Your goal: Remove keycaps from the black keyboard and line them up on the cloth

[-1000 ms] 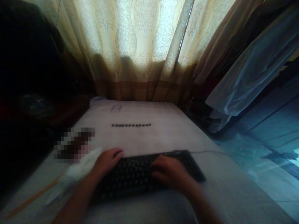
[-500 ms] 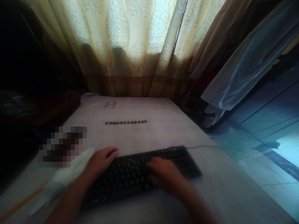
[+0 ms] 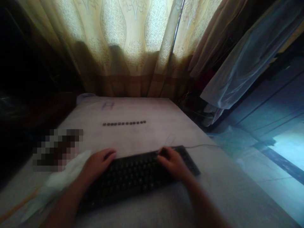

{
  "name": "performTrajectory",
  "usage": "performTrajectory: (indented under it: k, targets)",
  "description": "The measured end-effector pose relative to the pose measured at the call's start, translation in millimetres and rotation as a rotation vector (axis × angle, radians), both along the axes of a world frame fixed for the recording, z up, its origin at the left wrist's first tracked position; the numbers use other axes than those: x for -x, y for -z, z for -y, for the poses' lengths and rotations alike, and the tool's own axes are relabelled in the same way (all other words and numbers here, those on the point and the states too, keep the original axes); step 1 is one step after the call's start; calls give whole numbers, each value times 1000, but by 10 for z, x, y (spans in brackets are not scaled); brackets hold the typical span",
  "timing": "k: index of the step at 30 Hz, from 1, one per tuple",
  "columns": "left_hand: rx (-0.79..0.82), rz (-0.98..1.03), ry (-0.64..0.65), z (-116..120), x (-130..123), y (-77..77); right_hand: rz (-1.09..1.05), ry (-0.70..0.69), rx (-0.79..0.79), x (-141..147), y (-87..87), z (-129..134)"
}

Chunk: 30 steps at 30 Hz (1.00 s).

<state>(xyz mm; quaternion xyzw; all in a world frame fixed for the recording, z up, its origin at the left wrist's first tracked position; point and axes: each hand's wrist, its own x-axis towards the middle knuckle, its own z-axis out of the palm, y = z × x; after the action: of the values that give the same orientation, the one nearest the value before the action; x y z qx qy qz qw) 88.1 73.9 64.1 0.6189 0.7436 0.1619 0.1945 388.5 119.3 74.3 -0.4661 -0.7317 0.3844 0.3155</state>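
Observation:
A black keyboard (image 3: pixel 133 177) lies slanted on the cloth-covered table. My left hand (image 3: pixel 101 161) rests at its upper left edge, with thumb and fingers curled together; whether anything is between them is hidden. Over the right part of the keys, my right hand (image 3: pixel 172 161) pinches a thin, wire-like tool (image 3: pixel 169 139) that points up past the keyboard's back edge, faint and blurred. Several small dark keycaps (image 3: pixel 124 123) form a row behind the keyboard.
White crumpled cloth or plastic (image 3: pixel 68 171) and an orange-brown stick (image 3: pixel 20 204) lie at the left, near a pixelated patch. A cable (image 3: pixel 204 145) runs right from the keyboard. Curtains (image 3: pixel 135 63) hang behind the table (image 3: pixel 152 109); clothes hang at the right.
My right hand has moved right and slightly up across the keyboard, and the thin tool now points up and away. My left hand stays at the left edge. The view has shifted slightly.

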Motion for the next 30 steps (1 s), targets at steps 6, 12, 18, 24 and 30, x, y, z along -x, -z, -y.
performTrajectory:
  k: [6, 12, 18, 24, 30]
  targets:
    - [4, -5, -2, -4, 3, 15, -193, 210, 116, -83, 40, -200]
    - [12, 9, -20, 1, -8, 3, 7, 39, 51, -101, -51, -372]
    - [-6, 2, -20, -2, -8, 14, 85, -102, 1, -99, -48, -443]
    - [-1, 2, -24, 5, -11, 12, 186, -311, -111, -85, -74, -540]
    - [12, 15, -28, 9, -18, -9, 418, -419, -233, -26, -104, -605]
